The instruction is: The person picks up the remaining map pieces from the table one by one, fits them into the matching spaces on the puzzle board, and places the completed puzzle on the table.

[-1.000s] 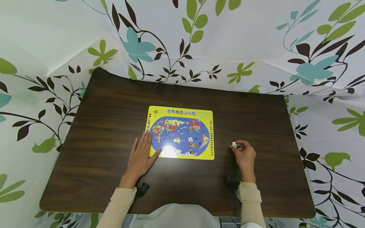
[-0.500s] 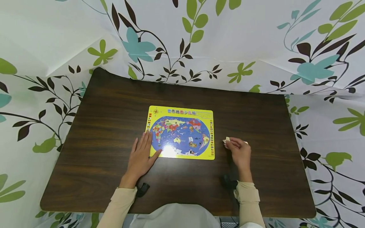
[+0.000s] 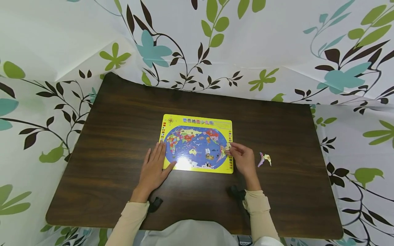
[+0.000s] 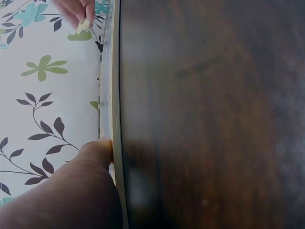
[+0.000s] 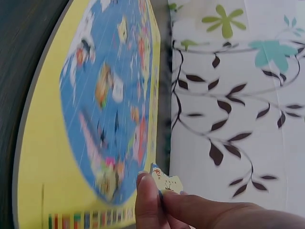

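Note:
A world-map puzzle board (image 3: pixel 223 169) with a yellow border and a blue oval map lies on the table. My left hand (image 3: pixel 153 170) rests on the board's left edge, fingers extended; in the left wrist view the thumb (image 4: pixel 93 155) touches its side. Over the board's right border, my right hand (image 3: pixel 244 162) pinches a small pale-yellow puzzle piece (image 5: pixel 169 183) between thumb and fingers. Its lower part is hidden by the fingertips. To the right of that hand lies a pink and pale-yellow puzzle piece (image 3: pixel 267 157), or two touching; I cannot tell which.
The dark wooden table (image 3: pixel 286 191) extends on all sides of the board. Behind and beside it hangs a white cloth (image 3: pixel 184 30) with leaf and flower prints. A black object (image 3: pixel 156 205) sits by the left wrist, and another (image 3: pixel 237 193) by the right.
My right hand has moved left with the pinched piece, from the bare table to the board's right border. The pink and yellow shape on the table has come into view. The left hand stays put.

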